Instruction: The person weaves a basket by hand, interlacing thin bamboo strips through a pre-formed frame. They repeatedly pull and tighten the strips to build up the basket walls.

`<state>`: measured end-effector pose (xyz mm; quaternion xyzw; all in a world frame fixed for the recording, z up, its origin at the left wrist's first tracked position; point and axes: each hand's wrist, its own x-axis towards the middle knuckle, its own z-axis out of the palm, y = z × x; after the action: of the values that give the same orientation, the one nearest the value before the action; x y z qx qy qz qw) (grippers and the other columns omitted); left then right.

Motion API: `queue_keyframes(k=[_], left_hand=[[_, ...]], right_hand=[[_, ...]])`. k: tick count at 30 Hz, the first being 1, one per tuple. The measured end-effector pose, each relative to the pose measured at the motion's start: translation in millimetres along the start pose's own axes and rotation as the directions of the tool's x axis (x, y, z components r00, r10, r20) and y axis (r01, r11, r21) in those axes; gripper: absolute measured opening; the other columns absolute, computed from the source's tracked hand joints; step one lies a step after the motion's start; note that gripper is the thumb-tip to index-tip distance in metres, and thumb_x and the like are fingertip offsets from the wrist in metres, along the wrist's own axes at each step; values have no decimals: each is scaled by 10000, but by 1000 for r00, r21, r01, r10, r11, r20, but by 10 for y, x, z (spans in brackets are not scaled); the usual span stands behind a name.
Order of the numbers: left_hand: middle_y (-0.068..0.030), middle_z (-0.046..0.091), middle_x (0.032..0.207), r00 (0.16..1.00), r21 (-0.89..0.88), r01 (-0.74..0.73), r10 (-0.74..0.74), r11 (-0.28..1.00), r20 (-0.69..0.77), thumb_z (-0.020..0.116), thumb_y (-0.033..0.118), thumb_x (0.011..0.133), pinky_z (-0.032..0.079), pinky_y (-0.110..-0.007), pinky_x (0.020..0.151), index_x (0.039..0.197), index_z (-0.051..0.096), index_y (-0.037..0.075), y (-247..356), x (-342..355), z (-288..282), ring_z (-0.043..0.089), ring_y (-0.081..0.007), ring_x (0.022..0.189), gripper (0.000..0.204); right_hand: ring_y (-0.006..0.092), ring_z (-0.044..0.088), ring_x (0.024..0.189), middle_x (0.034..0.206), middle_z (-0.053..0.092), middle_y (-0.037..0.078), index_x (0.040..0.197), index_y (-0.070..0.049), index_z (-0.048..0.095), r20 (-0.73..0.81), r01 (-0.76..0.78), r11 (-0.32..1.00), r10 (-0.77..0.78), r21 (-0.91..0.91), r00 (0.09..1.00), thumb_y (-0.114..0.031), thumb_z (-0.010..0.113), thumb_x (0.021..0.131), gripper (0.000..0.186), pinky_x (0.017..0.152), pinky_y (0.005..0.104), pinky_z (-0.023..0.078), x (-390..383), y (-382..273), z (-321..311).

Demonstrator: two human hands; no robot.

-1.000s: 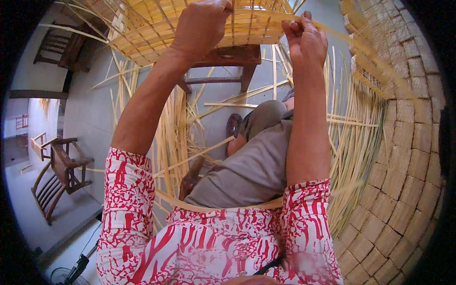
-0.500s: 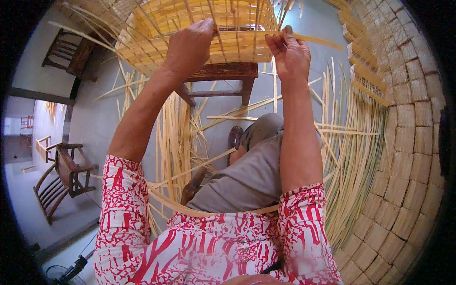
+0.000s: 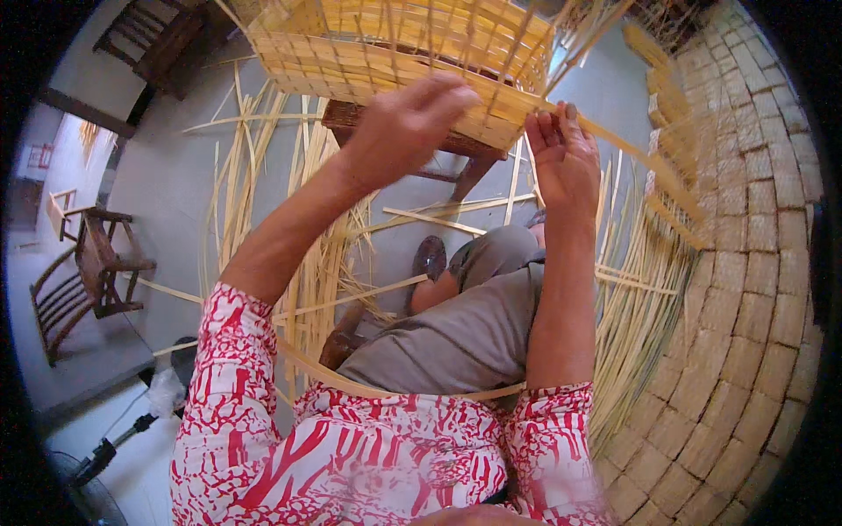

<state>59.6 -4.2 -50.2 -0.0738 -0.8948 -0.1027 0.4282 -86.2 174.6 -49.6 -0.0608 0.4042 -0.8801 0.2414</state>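
A woven basket (image 3: 368, 61) of yellow strips with upright stakes rests on a wooden stool (image 3: 474, 171) at the top. My left hand (image 3: 408, 127), back upward, has curled fingers against the basket's near side; whatever they grip is hidden. My right hand (image 3: 561, 158) pinches a long flat strip (image 3: 636, 151) at the basket's right end, the strip trailing off to the right. A light band of strip curves across my waist, above the printed shirt and grey trousers.
Loose strips (image 3: 250, 175) cover the floor around the stool and along my right. Dark wooden chairs (image 3: 101, 263) stand left, another upper left. A woven mat surface (image 3: 737, 368) fills the right side, beside stacked woven pieces (image 3: 667, 88). A black fan (image 3: 79, 469) sits lower left.
Since half a second ago both hands have moved down and rightward in the picture; the left hand's fingers have shifted along the basket's side toward my right hand. The view has also turned slightly.
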Motion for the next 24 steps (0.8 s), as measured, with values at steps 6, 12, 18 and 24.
queue_keyframes(k=[6,12,18,24], left_hand=[[-109,650,1109,1000,-37,19,-20,999,-19,614,71,856,592,-378,692,1129,622,85,61,345,249,693,-300,921,274],[-74,627,923,999,51,24,-27,998,41,633,106,852,571,-393,620,1002,616,85,-18,477,331,686,-298,815,152],[-88,592,854,999,-132,14,-20,991,-42,676,145,856,534,-405,634,904,604,94,-90,513,386,638,-300,768,100],[-111,571,842,993,-359,115,-113,926,25,670,161,885,492,-425,683,889,580,70,-110,548,343,606,-333,793,128]], right_hand=[[227,651,874,949,624,115,1059,5,537,32,-21,1000,21,11,999,-170,613,977,207,850,395,584,58,4,-89],[296,630,1016,1093,598,166,1196,13,461,48,-38,973,28,227,998,64,509,925,280,978,459,532,61,66,-151],[305,663,973,1020,652,171,1109,-6,553,127,-123,824,63,553,990,23,510,908,208,913,476,562,144,101,-240],[213,679,907,1010,701,95,1084,-67,650,428,-148,958,30,244,903,-180,569,989,168,852,379,572,256,-111,-148]])
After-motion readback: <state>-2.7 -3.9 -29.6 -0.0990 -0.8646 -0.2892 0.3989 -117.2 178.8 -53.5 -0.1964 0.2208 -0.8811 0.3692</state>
